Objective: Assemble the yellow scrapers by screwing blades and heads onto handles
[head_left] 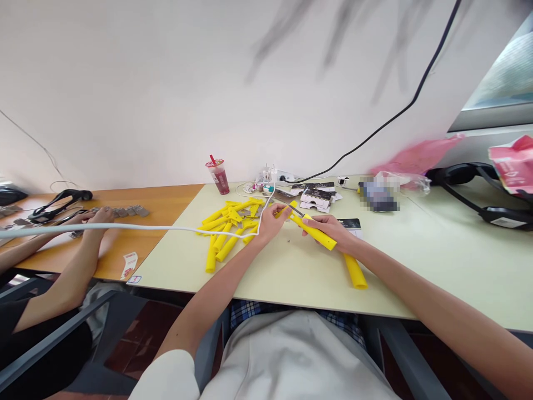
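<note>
My left hand (272,221) is closed on the flat head end of a yellow tube-handled scraper (318,234), whose hollow handle slants down to the right. My right hand (331,229) is closed beside that handle, partly behind it. A screwdriver (296,210) with a thin dark shaft runs from its fingers toward the scraper's head; the grip is mostly hidden. To the left of my hands lies a heap of similar yellow scrapers (227,239). Another yellow handle (355,271) rests below my right wrist. One tiny dark piece (288,241) lies on the table.
A white cable (166,227) crosses the view to a power strip (270,175). Behind my hands are black-and-white cards (316,199) and a cup with a red straw (219,176). A headset (478,194) sits right. At left, another person's hands (100,216) are near grey metal pieces (131,211).
</note>
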`<state>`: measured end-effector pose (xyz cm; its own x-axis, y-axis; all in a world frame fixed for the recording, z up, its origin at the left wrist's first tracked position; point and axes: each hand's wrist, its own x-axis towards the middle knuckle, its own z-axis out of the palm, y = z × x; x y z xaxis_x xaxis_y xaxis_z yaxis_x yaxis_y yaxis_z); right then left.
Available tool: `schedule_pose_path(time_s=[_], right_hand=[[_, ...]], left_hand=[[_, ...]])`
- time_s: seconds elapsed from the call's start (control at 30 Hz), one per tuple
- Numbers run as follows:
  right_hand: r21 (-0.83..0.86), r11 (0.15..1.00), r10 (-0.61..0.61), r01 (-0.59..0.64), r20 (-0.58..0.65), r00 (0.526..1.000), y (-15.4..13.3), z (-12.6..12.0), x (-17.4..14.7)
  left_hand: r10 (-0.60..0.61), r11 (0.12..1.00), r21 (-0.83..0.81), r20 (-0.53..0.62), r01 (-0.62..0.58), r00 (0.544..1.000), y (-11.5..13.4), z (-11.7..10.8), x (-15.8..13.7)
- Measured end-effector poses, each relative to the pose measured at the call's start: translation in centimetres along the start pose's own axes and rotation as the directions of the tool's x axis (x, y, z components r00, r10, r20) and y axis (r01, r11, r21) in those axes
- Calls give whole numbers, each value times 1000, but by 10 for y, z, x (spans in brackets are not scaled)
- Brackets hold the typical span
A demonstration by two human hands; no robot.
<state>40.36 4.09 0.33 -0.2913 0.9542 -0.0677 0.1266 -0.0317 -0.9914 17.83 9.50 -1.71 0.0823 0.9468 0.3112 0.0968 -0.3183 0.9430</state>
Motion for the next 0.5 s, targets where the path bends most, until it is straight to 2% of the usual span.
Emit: schedule_pose_path(time_s=[0.13, 0.23, 0.37, 0.5], right_hand=[[53, 997, -49, 51, -49, 998, 0, 2, -1], [71, 996, -57, 61, -58, 997, 2, 4, 0], [117, 986, -101, 116, -124, 987, 6, 5, 5], [203, 975, -46, 92, -223, 974, 6, 3, 7]], left_hand=[[-162, 944, -289, 26, 162, 987, 5, 1, 0], [-220, 881, -416, 63, 226, 973, 9, -1, 1], [-260, 828, -488, 100, 275, 960, 10, -1, 0], [-246, 839, -469, 126, 277, 961, 7, 4, -2]])
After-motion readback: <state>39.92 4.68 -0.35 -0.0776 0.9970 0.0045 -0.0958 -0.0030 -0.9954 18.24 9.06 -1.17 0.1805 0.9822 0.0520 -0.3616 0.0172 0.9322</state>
